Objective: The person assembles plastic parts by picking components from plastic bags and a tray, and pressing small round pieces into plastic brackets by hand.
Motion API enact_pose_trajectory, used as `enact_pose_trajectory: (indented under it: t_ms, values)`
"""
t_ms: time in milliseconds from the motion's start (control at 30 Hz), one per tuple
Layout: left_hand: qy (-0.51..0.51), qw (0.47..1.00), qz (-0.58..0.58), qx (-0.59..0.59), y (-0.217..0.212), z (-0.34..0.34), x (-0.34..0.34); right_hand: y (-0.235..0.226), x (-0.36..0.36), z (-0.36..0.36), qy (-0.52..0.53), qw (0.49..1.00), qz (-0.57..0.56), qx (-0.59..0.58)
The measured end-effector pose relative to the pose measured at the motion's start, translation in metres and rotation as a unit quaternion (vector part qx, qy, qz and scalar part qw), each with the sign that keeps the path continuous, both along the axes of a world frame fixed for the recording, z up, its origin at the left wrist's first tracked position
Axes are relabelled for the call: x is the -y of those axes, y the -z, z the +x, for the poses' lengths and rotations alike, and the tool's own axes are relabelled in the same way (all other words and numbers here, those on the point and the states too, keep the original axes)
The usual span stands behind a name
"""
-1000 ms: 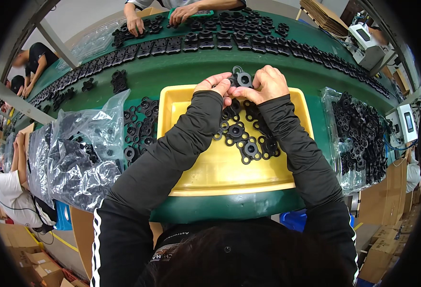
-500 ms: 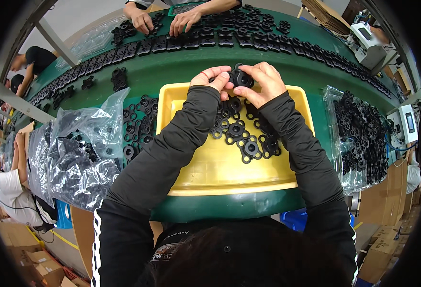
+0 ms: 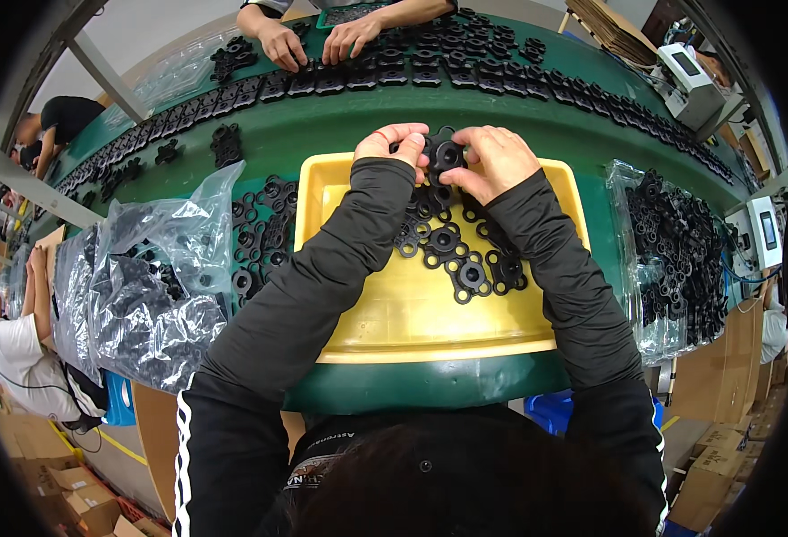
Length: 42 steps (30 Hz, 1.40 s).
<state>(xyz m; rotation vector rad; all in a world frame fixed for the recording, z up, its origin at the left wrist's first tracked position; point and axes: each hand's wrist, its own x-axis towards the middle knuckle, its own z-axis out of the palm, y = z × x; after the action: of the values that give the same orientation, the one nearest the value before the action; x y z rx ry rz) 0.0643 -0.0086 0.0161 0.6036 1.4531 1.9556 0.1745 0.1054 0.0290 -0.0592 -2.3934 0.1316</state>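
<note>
Above the far part of a yellow tray (image 3: pixel 430 336), both my hands hold a black plastic part (image 3: pixel 449 156) with a round raised centre and rounded lobes. My left hand (image 3: pixel 389 146) is closed, its thumb and fingers pinching the part's left side. From the right, my right hand (image 3: pixel 499 159) grips the part's other edge between thumb and fingers. Beneath them in the tray lies a loose pile of similar black parts (image 3: pixel 444 240), with ring-shaped corners. My forearms hide some of the tray's sides.
A clear plastic bag (image 3: pixel 157 304) of black parts stands left, beside loose parts (image 3: pixel 264 224) on the green table. Another opened bag (image 3: pixel 671 259) lies right. Across a long row of black parts (image 3: pixel 340 80), a co-worker's hands (image 3: pixel 322 43) touch the parts.
The black part in my hands has been turned so its round centre shows more fully. My right hand has shifted slightly down and right. The co-worker's left-side hand has moved toward the row.
</note>
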Motion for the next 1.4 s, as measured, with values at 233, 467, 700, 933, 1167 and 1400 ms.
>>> enact_pose_trajectory:
  t_ms: [233, 467, 700, 933, 1167, 1400]
  values:
    - [-0.048, 0.998, 0.027, -0.004, 0.001, 0.007, -0.003, -0.001, 0.013, 0.001, 0.137, 0.989, -0.032, 0.044]
    - [-0.055, 0.997, 0.048, -0.002, 0.000, 0.008, -0.002, 0.004, 0.022, -0.002, 0.160, 0.985, -0.001, -0.065]
    - [-0.070, 0.996, 0.055, 0.006, -0.007, 0.012, 0.002, 0.007, 0.025, -0.003, 0.149, 0.986, -0.053, -0.056]
    - [-0.157, 0.962, 0.029, -0.220, -0.011, 0.019, 0.000, -0.003, 0.031, 0.000, 0.113, 0.954, -0.277, 0.015]
    - [-0.206, 0.909, 0.050, -0.359, -0.017, 0.024, 0.001, -0.001, 0.036, 0.001, 0.085, 0.930, -0.358, -0.016]
    - [-0.194, 0.918, 0.089, -0.333, -0.014, 0.023, 0.002, -0.003, 0.042, 0.002, 0.092, 0.884, -0.459, 0.013]
